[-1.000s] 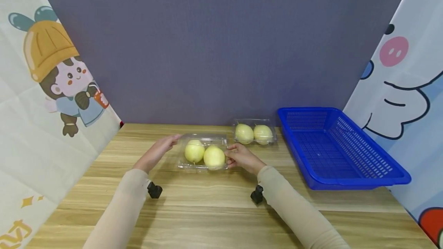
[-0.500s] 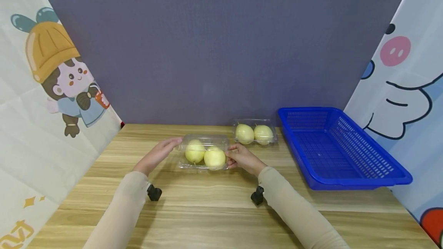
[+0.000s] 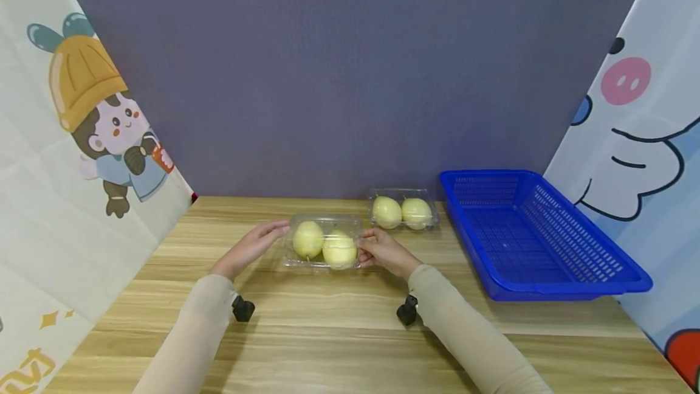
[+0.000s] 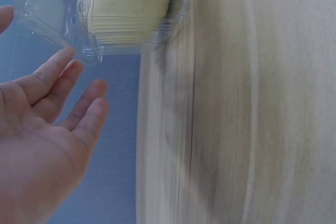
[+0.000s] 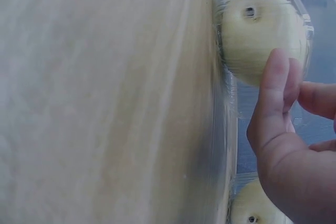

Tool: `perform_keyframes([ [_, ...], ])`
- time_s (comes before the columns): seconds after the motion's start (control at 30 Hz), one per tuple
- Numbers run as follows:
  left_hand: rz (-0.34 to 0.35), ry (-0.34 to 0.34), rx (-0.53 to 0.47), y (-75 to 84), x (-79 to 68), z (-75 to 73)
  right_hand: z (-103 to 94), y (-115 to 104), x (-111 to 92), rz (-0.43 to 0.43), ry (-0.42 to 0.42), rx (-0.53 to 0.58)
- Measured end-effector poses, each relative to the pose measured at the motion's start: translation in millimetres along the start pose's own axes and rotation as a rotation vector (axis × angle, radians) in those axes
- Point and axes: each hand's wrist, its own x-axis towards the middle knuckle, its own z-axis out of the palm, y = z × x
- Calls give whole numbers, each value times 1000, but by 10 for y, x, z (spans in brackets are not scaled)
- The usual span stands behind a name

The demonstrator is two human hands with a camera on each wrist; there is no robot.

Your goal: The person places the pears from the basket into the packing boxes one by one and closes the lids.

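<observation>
A clear plastic clamshell box (image 3: 325, 222) holding two pale yellow pears (image 3: 308, 239) sits on the wooden table between both hands. My left hand (image 3: 253, 249) is at its left end, fingers extended and relaxed. In the left wrist view, those fingertips (image 4: 65, 52) meet the clear plastic at a corner. At the opposite end, my right hand (image 3: 387, 252) has its fingers and thumb bent in at the box's edge and seems to pinch it. The right wrist view shows this hand (image 5: 294, 145) beside a pear (image 5: 257, 35) seen through the plastic.
A second clear box (image 3: 401, 224) with two pears stands against the grey back panel (image 3: 350, 78). To the right is a blue plastic basket (image 3: 519, 248) with nothing in it. Printed cloths hang on both sides of the wooden table (image 3: 328, 345).
The left hand has shifted slightly right, and its fingertips sit a little lower. The lid's far edge looks slightly lower over the pears. The right hand has hardly moved.
</observation>
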Motion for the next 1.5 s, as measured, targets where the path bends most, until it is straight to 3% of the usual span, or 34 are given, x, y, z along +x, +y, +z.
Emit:
perform_keyframes([
  [0.3, -24, -9, -3, -10, -16, 24, -1, -1, -6, 2, -8, -14],
  [0.57, 11, -22, -8, -16, -27, 31, 6, 18, 1, -5, 7, -4],
  [0.93, 3, -19, -15, -24, -32, 46, 20, 5, -23, -6, 18, -16],
  [1.5, -8, -16, -5, -35, -48, 58, 16, -34, -143, 19, 46, -109],
])
